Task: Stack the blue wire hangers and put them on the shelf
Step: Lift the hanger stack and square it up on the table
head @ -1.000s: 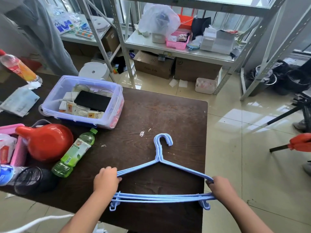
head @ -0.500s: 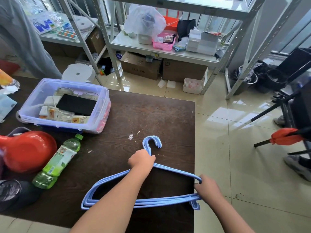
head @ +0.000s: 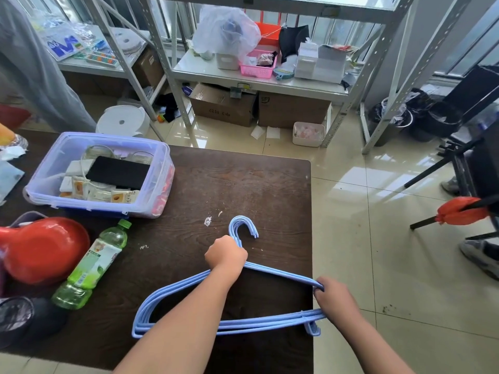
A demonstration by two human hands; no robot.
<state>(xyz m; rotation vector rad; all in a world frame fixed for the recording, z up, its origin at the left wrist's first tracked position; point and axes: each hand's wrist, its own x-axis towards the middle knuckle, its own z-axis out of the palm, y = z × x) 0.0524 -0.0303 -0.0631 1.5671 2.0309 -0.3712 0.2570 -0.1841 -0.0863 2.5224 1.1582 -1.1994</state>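
Observation:
A stack of several blue wire hangers (head: 251, 323) lies on the dark wooden table (head: 243, 184) near its front right corner, hooks pointing away from me. My left hand (head: 226, 255) is closed around the necks just below the hooks. My right hand (head: 333, 299) grips the stack's right corner at the table's edge. The grey metal shelf (head: 259, 82) stands beyond the table, across a strip of tiled floor; its lower board holds a pink basket, a plastic bag and white boxes.
On the table's left are a clear plastic bin (head: 102, 174) with small items, a green bottle (head: 91, 265) lying down, a red bowl (head: 43, 249) and a dark cup (head: 21, 319). Cardboard boxes (head: 224, 106) sit under the shelf. A tripod leg with an orange wrap (head: 459, 211) stands at right.
My left hand left the hangers' left corner and went to the necks under the hooks, where it now grips. The right hand kept its hold on the right corner.

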